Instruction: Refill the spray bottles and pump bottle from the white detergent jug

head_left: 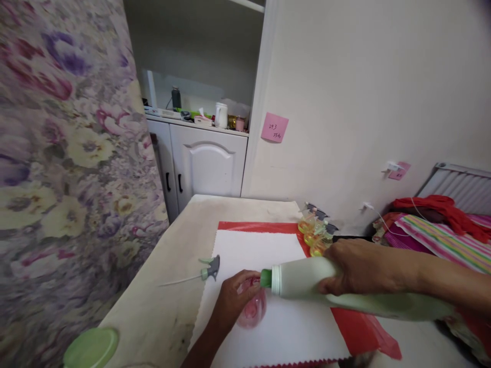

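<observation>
My left hand (237,296) is wrapped round the neck of a clear pink spray bottle (253,313), which stands without its top on a white sheet (295,327). In my right hand (347,266) is a large pale green jug (299,277), tipped on its side. The jug's dark green spout (266,278) meets the mouth of the pink bottle; whether liquid flows, I cannot tell. Left of the sheet's middle lies a grey and green spray trigger (210,268) with a thin tube. A green cap (91,348) sits at the lower left.
Several small spray bottles (316,237) with yellowish liquid stand at the table's right back edge. Red plastic (355,332) lies under the white sheet. Behind the table (164,260) are a white cabinet (210,158) and a wall; a flowered curtain (76,153) hangs at left.
</observation>
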`<state>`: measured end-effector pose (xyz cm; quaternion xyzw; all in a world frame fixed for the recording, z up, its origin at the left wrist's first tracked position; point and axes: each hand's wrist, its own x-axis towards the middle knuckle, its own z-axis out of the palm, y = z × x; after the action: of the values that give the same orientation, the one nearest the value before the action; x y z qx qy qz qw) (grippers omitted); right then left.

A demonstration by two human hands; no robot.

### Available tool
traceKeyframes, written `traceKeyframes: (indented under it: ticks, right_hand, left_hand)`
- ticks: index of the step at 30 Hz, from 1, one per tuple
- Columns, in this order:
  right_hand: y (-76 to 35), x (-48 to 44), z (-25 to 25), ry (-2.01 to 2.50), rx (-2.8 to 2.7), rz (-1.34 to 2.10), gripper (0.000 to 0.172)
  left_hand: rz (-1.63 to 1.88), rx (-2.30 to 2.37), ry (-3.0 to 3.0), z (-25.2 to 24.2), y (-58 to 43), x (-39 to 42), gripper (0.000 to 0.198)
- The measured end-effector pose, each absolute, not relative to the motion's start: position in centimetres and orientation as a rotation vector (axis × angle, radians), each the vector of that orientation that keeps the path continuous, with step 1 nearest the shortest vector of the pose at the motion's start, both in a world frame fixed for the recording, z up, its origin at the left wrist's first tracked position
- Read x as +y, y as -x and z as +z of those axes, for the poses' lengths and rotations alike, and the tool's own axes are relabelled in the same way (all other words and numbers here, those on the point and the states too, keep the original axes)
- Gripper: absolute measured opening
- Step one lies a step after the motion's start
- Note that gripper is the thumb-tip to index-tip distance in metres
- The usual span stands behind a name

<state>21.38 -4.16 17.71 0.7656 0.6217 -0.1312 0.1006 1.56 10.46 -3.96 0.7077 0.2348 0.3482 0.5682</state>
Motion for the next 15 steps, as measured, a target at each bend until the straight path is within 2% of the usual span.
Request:
traceKeyframes:
  ticks: [5,15]
  right_hand:
    - [-21.9,-4.4,17.1,-2.280,1.884,-0.408,0.047]
    - [-22.5,-5.6,15.2,-2.405,2.024,-0.641,0.027]
  left_hand:
    - [0.828,0.544,-1.682,-4.0,-1.5,10.4,0.018]
    - [0.844,0.523,-1.656,-4.2,-1.4,10.5,0.019]
